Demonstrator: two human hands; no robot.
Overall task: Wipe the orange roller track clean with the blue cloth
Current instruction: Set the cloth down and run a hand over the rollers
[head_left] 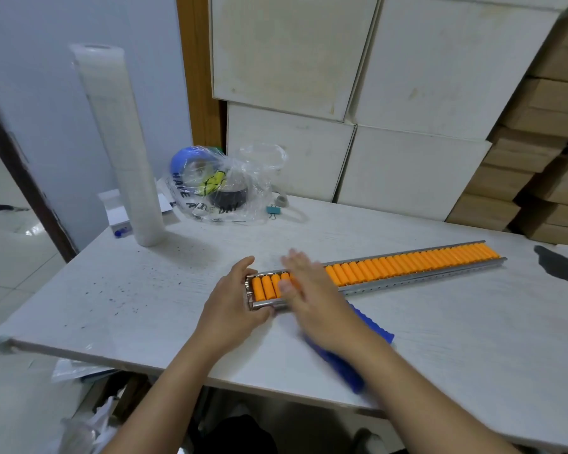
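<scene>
White tabletop (151,290) is crossed by the roller track (407,265), its near end clamped by the left hand (235,298), the right hand (312,296) laid flat and open over it, the blue cloth (371,326) just beside.

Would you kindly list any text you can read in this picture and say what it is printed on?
"HAVE A ... DAY": dark letters on the crumpled clear plastic bag at the back of the white table; the word between is creased and unreadable.
Nothing else legible: the orange roller track, blue cloth and white boxes show no text.
</scene>
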